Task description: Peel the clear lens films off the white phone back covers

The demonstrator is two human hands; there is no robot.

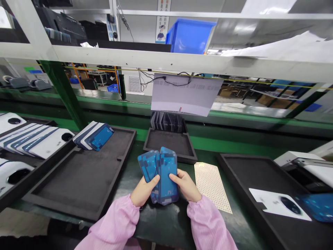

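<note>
Both of my hands grip a fanned stack of thin blue phone-shaped sheets [168, 173] above the dark green bench. My left hand [143, 191] is closed on the left part, thumb on top, where several sheets tilt outward. On the right edge, my right hand [189, 186] pinches the upright part, its thumb on the front sheet. The fingers behind the stack are hidden. A beige sheet with rows of small dots [212, 184] lies right of my right hand. Just beyond the stack stands a black tray [169, 139] with a row of dark, thin pieces [166, 121].
To the left, a large black tray [78, 184] holds white and blue phone panels [90, 136]; more white panels [44, 140] lie farther left. At right, another black tray [241, 166] contains a white panel [278, 203]. A blue bin [191, 36] sits on the overhead shelf.
</note>
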